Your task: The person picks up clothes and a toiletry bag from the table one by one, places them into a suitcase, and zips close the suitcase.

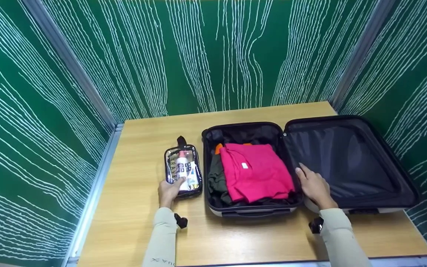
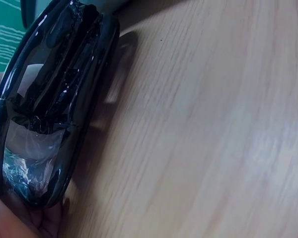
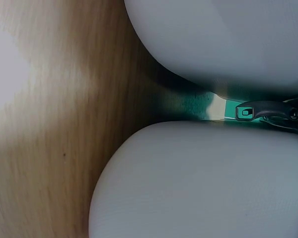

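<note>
A clear toiletry bag (image 1: pixel 169 168) with black trim and a wrist loop stands left of the suitcase, with a pink-capped bottle (image 1: pixel 182 163) and small tubes inside. My left hand (image 1: pixel 169 190) pinches its near left corner, thumb over the clear front. In the left wrist view the bag's black zipped side (image 2: pixel 64 99) stands close to the wood; whether it touches the table I cannot tell. My right hand (image 1: pixel 315 187) rests on the near inner edge of the open suitcase (image 1: pixel 252 213), fingers fairly straight. A folded pink garment (image 1: pixel 254 170) lies in the left half.
Dark green clothing (image 1: pixel 217 181) and an orange piece (image 1: pixel 218 148) show beside the pink garment. The suitcase's right half (image 1: pixel 339 159) lies open with a dark lining. Both pale shells and a hinge strap (image 3: pixel 268 109) appear in the right wrist view. Green walls surround the wooden table (image 1: pixel 135 207).
</note>
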The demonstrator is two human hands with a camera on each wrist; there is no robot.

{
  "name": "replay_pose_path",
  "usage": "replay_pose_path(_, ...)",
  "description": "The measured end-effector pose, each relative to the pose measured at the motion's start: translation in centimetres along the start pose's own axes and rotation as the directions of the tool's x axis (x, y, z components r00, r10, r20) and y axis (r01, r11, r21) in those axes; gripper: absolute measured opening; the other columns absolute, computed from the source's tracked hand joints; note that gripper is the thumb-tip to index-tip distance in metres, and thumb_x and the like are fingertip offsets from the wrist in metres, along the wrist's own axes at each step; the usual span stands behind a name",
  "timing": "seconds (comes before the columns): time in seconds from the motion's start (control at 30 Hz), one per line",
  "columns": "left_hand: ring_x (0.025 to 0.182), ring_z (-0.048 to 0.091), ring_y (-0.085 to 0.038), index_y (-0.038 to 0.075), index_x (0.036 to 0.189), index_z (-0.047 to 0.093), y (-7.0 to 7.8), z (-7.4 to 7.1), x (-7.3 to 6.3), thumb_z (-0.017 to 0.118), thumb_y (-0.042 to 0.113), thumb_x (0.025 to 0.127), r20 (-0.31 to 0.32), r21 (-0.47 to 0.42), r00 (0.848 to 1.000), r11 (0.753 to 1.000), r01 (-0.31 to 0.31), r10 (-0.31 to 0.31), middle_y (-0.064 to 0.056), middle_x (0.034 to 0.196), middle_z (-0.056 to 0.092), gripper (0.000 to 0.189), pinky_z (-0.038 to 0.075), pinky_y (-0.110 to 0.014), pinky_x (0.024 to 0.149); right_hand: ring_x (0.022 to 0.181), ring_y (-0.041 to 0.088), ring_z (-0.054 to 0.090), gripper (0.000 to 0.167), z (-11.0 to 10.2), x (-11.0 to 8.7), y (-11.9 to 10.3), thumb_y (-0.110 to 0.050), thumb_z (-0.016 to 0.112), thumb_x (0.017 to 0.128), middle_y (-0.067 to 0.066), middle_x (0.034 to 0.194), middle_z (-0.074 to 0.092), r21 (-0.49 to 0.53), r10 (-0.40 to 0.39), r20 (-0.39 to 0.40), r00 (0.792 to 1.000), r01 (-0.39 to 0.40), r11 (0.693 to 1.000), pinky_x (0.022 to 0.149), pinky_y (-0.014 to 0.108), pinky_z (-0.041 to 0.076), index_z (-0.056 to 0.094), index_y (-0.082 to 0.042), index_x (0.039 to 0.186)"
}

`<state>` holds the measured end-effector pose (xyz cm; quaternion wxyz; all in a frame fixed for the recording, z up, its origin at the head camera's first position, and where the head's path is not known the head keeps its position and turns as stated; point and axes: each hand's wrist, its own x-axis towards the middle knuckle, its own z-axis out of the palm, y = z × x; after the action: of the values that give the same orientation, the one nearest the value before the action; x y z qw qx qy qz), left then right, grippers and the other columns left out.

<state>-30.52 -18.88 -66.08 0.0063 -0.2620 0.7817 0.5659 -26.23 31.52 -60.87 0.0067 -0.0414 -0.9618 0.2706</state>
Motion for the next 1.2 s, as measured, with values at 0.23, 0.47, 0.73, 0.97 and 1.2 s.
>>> replay_pose_path(0.23, 0.093, 0.066, -0.024, 0.004, 0.110, 0.071, -0.23, -0.01, 0.16, 0.085, 0.035, 0.080, -0.002, -0.103, 1.000, 0.994, -0.023, 0.023, -0.014, 0.107, 0.073, 0.046, 0.052, -0.032, 0.083, 0.123, 0.058, 0.055, 0.067, 0.01, -0.01, -0.01, -0.054, 0.025, 0.109, 0.031, 0.142, 0.054, -0.004, -0.007, -0.006, 1.000, 0.007, 1.000, 0.095, 0.072, 0.044, 0.041, -0.009, 0.156)
replay_pose_path(0.47, 0.086, 0.068, -0.019, 0.000, 0.112, 0.069, -0.37, -0.12, 0.33, 0.084, 0.026, 0.082, 0.025, -0.204, 0.999, 0.979, -0.026, 0.032, -0.014, 0.106, 0.072, 0.043, 0.056, -0.028, 0.076, 0.124, 0.058, 0.055, 0.067, 0.04, -0.06, 0.03, -0.054, 0.024, 0.109, 0.031, 0.143, 0.054, -0.001, -0.012, -0.003, 1.000, 0.012, 1.000, 0.095, 0.072, 0.043, 0.041, -0.008, 0.156)
replay_pose_path(0.73, 0.085, 0.070, -0.018, -0.001, 0.114, 0.068, -0.21, -0.48, 0.25, 0.082, 0.024, 0.085, 0.069, -0.265, 0.998, 0.964, 0.016, 0.002, -0.014, 0.107, 0.072, 0.041, 0.058, -0.028, 0.077, 0.123, 0.058, 0.055, 0.067, 0.06, -0.07, 0.03, -0.052, 0.025, 0.109, 0.031, 0.144, 0.053, -0.001, -0.018, -0.008, 1.000, 0.018, 1.000, 0.095, 0.072, 0.043, 0.041, -0.007, 0.155)
replay_pose_path(0.97, 0.079, 0.068, -0.013, -0.005, 0.115, 0.068, -0.16, -0.45, 0.25, 0.079, 0.021, 0.088, 0.079, -0.339, 0.996, 0.941, -0.005, 0.033, -0.009, 0.096, 0.074, 0.039, 0.056, -0.024, 0.074, 0.124, 0.059, 0.055, 0.068, -0.06, 0.00, 0.02, -0.054, 0.025, 0.109, 0.031, 0.144, 0.053, 0.004, -0.012, -0.013, 1.000, 0.012, 1.000, 0.096, 0.073, 0.043, 0.041, -0.007, 0.155)
replay_pose_path(1.2, 0.080, 0.070, -0.012, -0.005, 0.120, 0.065, -0.22, -0.50, 0.03, 0.075, 0.023, 0.091, 0.124, -0.405, 0.992, 0.913, 0.039, 0.013, -0.006, 0.095, 0.075, 0.042, 0.057, -0.025, 0.076, 0.122, 0.059, 0.055, 0.066, 0.01, -0.08, -0.12, -0.052, 0.026, 0.110, 0.031, 0.143, 0.054, 0.003, -0.016, -0.012, 1.000, 0.016, 1.000, 0.094, 0.073, 0.043, 0.042, -0.007, 0.155)
